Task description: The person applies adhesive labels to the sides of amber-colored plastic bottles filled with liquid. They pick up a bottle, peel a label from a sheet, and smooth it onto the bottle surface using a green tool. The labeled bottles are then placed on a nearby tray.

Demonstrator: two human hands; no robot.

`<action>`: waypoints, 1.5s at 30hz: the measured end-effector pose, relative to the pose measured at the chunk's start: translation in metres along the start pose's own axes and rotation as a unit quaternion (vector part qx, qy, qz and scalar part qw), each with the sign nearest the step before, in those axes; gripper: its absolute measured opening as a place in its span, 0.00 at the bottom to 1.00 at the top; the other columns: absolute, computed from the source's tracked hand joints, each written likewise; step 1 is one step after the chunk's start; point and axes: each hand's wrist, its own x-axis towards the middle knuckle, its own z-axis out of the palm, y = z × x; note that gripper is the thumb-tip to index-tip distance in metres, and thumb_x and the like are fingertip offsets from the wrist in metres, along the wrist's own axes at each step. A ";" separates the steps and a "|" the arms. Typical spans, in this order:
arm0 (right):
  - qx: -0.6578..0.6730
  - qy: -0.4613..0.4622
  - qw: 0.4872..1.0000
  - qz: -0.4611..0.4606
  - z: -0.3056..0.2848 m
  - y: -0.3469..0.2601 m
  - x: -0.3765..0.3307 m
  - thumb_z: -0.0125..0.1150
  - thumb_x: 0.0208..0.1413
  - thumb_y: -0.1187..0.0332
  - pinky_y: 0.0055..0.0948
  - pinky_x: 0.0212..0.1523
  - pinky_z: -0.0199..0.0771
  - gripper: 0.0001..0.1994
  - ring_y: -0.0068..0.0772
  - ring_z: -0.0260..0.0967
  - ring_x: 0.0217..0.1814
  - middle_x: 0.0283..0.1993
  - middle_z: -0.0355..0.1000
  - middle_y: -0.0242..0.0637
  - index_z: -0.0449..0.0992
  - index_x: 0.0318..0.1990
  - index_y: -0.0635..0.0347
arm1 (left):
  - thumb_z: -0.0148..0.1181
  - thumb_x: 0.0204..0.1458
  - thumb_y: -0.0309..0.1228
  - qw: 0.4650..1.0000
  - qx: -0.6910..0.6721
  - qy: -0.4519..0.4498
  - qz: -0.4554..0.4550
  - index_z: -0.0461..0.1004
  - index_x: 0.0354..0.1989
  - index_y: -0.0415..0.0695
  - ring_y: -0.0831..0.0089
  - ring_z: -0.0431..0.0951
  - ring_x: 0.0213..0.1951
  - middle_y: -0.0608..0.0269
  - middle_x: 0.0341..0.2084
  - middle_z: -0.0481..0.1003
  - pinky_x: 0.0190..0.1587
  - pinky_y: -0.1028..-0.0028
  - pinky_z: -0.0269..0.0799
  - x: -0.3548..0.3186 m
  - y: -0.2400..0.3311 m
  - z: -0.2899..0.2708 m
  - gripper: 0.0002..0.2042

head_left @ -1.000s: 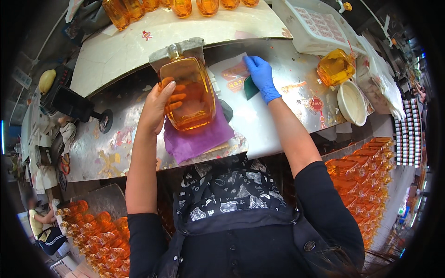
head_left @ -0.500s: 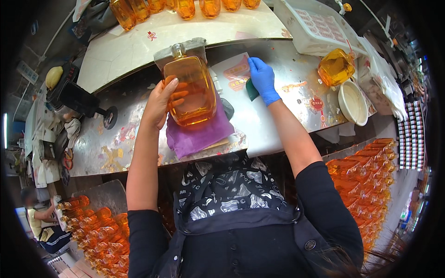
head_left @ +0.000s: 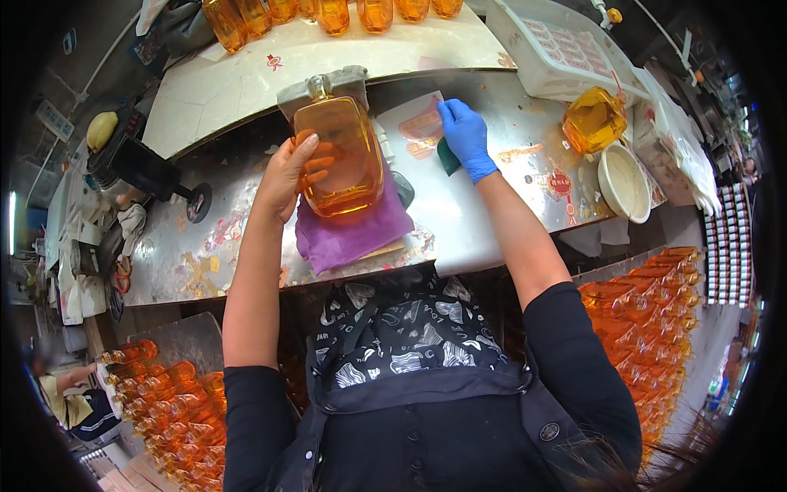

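Observation:
My bare left hand (head_left: 293, 174) is closed round the left side of a flat glass bottle (head_left: 343, 156) of amber liquid. The bottle lies tilted, its clear neck on a folded grey cloth (head_left: 344, 82) and its base over a purple cloth (head_left: 352, 234). At the right, my right hand (head_left: 466, 135) wears a blue glove. Its fingertips are pinched at the upper right corner of a pale sheet with a red-and-gold printed label (head_left: 420, 127). A dark green flat piece (head_left: 448, 157), like a scraper, sticks out from under its palm.
Several amber bottles (head_left: 332, 15) stand on the raised board at the back. A white crate (head_left: 566, 49), a round amber bottle (head_left: 594, 120) and a white bowl (head_left: 623, 182) are at the right. A black tool (head_left: 139, 168) stands left. More bottles (head_left: 639, 320) fill racks below on both sides.
My view has shifted slightly. Both hands keep their hold, the bottle staying on the cloths and the right fingers at the sheet's corner. A person at the far left has moved a little.

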 end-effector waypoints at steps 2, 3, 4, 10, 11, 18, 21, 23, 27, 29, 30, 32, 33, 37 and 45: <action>-0.030 0.003 1.000 0.010 -0.001 0.000 0.000 0.56 0.59 0.59 0.38 0.32 0.71 0.11 0.51 0.72 0.33 0.32 0.74 0.47 0.75 0.35 0.56 | 0.60 0.56 0.44 1.000 0.001 -0.001 0.001 0.67 0.50 0.47 0.75 0.77 0.40 0.64 0.43 0.76 0.40 0.77 0.73 0.000 0.001 0.000 0.19; -0.020 0.009 1.000 0.013 -0.002 0.000 0.000 0.56 0.59 0.58 0.38 0.32 0.71 0.11 0.50 0.72 0.33 0.31 0.74 0.46 0.75 0.35 0.56 | 0.60 0.56 0.44 1.000 0.002 -0.001 0.001 0.67 0.50 0.47 0.75 0.77 0.40 0.64 0.43 0.76 0.40 0.77 0.73 0.000 0.001 0.001 0.19; -0.010 0.015 1.000 0.016 -0.004 -0.003 0.000 0.56 0.59 0.58 0.38 0.32 0.70 0.11 0.50 0.72 0.32 0.31 0.73 0.46 0.75 0.35 0.57 | 0.60 0.56 0.44 1.000 0.003 0.002 0.000 0.67 0.50 0.47 0.75 0.77 0.40 0.64 0.43 0.76 0.40 0.77 0.73 -0.001 0.001 0.001 0.19; 0.021 -0.077 0.996 0.025 -0.020 -0.025 -0.003 0.55 0.59 0.59 0.40 0.35 0.72 0.10 0.51 0.71 0.35 0.33 0.73 0.44 0.73 0.36 0.55 | 0.60 0.56 0.44 1.000 0.001 0.005 -0.006 0.68 0.49 0.47 0.76 0.77 0.39 0.65 0.42 0.76 0.40 0.77 0.73 -0.001 0.000 -0.002 0.19; -0.008 -0.074 0.997 0.014 -0.017 -0.021 -0.002 0.56 0.58 0.59 0.39 0.36 0.72 0.10 0.51 0.71 0.35 0.33 0.73 0.44 0.73 0.36 0.55 | 0.60 0.56 0.44 1.000 0.000 0.004 -0.004 0.68 0.49 0.47 0.76 0.77 0.39 0.65 0.42 0.76 0.40 0.77 0.73 0.000 0.000 -0.001 0.19; -0.008 -0.005 0.997 -0.077 -0.013 -0.009 0.010 0.56 0.58 0.60 0.40 0.34 0.72 0.10 0.50 0.72 0.33 0.33 0.72 0.43 0.72 0.33 0.55 | 0.60 0.56 0.44 1.000 0.001 0.008 0.005 0.68 0.49 0.47 0.76 0.77 0.39 0.64 0.42 0.76 0.40 0.76 0.74 0.001 -0.001 -0.001 0.19; -0.017 -0.001 0.997 -0.080 -0.020 -0.010 0.011 0.55 0.59 0.60 0.40 0.33 0.73 0.10 0.49 0.72 0.33 0.33 0.73 0.42 0.73 0.33 0.55 | 0.61 0.55 0.43 1.000 0.000 0.014 -0.006 0.67 0.51 0.45 0.73 0.76 0.40 0.62 0.43 0.75 0.42 0.75 0.73 -0.001 0.001 -0.001 0.21; -0.007 -0.014 0.997 -0.081 -0.027 -0.013 0.012 0.55 0.60 0.61 0.38 0.33 0.73 0.09 0.49 0.73 0.33 0.33 0.73 0.42 0.74 0.34 0.55 | 0.64 0.53 0.40 0.973 0.107 0.112 0.169 0.66 0.55 0.43 0.71 0.74 0.44 0.59 0.44 0.73 0.45 0.74 0.70 -0.002 -0.003 0.010 0.24; 0.104 -0.075 0.980 -0.155 -0.059 -0.044 0.006 0.56 0.60 0.63 0.35 0.34 0.74 0.08 0.47 0.74 0.34 0.35 0.75 0.40 0.77 0.38 0.55 | 0.65 0.46 0.30 0.671 0.461 0.216 0.539 0.69 0.53 0.42 0.59 0.71 0.48 0.55 0.44 0.73 0.53 0.65 0.65 -0.024 0.044 0.065 0.23; 0.132 -0.100 0.969 -0.184 -0.067 -0.057 0.003 0.57 0.59 0.65 0.34 0.34 0.74 0.07 0.45 0.74 0.34 0.35 0.76 0.38 0.78 0.39 0.56 | 0.64 0.46 0.28 0.737 0.461 0.050 0.492 0.73 0.50 0.44 0.57 0.71 0.49 0.55 0.44 0.74 0.54 0.64 0.64 -0.009 0.048 0.094 0.20; 0.150 -0.101 0.967 -0.181 -0.072 -0.066 0.002 0.59 0.58 0.65 0.34 0.33 0.74 0.07 0.45 0.74 0.33 0.34 0.76 0.38 0.78 0.38 0.57 | 0.63 0.47 0.28 0.731 0.474 0.024 0.489 0.74 0.48 0.44 0.56 0.73 0.46 0.53 0.41 0.75 0.52 0.65 0.66 0.005 0.042 0.105 0.17; 0.180 -0.098 0.963 -0.174 -0.087 -0.077 -0.001 0.61 0.56 0.67 0.33 0.32 0.74 0.06 0.43 0.74 0.32 0.33 0.75 0.37 0.77 0.36 0.58 | 0.61 0.48 0.28 0.756 0.504 -0.034 0.416 0.76 0.44 0.43 0.56 0.75 0.41 0.51 0.36 0.77 0.47 0.65 0.69 0.026 0.040 0.122 0.14; 0.138 -0.079 0.970 -0.182 -0.093 -0.078 -0.002 0.62 0.55 0.67 0.32 0.31 0.74 0.06 0.43 0.74 0.31 0.33 0.75 0.38 0.78 0.36 0.58 | 0.60 0.49 0.29 0.782 0.519 -0.065 0.340 0.77 0.43 0.41 0.56 0.76 0.39 0.50 0.34 0.77 0.45 0.65 0.70 0.032 0.043 0.129 0.12; 0.023 0.019 0.973 -0.230 -0.109 -0.074 -0.006 0.65 0.51 0.69 0.31 0.28 0.73 0.05 0.40 0.74 0.29 0.31 0.75 0.39 0.78 0.32 0.58 | 0.58 0.50 0.30 0.809 0.489 -0.140 0.295 0.77 0.37 0.36 0.56 0.78 0.31 0.46 0.28 0.77 0.37 0.65 0.72 0.056 0.043 0.131 0.10; 0.161 -0.062 0.985 -0.011 -0.115 -0.093 -0.002 0.71 0.47 0.60 0.24 0.38 0.71 0.15 0.22 0.71 0.34 0.32 0.75 0.34 0.77 0.35 0.62 | 0.52 0.55 0.34 0.846 0.450 -0.183 0.219 0.76 0.40 0.36 0.56 0.78 0.35 0.45 0.32 0.77 0.44 0.66 0.71 0.059 0.053 0.128 0.14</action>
